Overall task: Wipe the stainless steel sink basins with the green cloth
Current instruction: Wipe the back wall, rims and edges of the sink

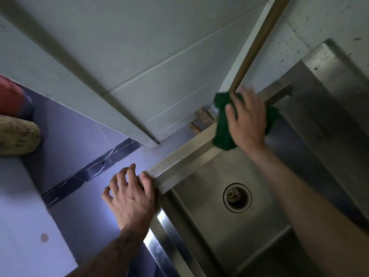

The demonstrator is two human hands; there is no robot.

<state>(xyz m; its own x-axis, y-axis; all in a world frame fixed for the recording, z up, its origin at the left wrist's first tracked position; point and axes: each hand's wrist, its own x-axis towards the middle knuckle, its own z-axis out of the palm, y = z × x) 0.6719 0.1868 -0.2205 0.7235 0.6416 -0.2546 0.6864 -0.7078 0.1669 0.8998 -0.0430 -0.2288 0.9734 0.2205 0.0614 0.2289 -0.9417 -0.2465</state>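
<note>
A stainless steel sink basin (209,222) with a round drain (237,198) fills the lower right. The green cloth (221,126) lies over the basin's far left corner, on the rim. My right hand (246,120) presses flat on the cloth with spread, straight fingers and covers its middle. My left hand (130,196) rests on the sink's near left rim corner, thumb on the steel edge, fingers loosely bent and holding nothing.
A brown pipe (257,43) runs up the white tiled wall from just behind the cloth. A second steel section (329,80) lies to the right. Purple floor (79,140) with a dark marble strip lies left, with a red and a patterned cushion (18,134) at the far left.
</note>
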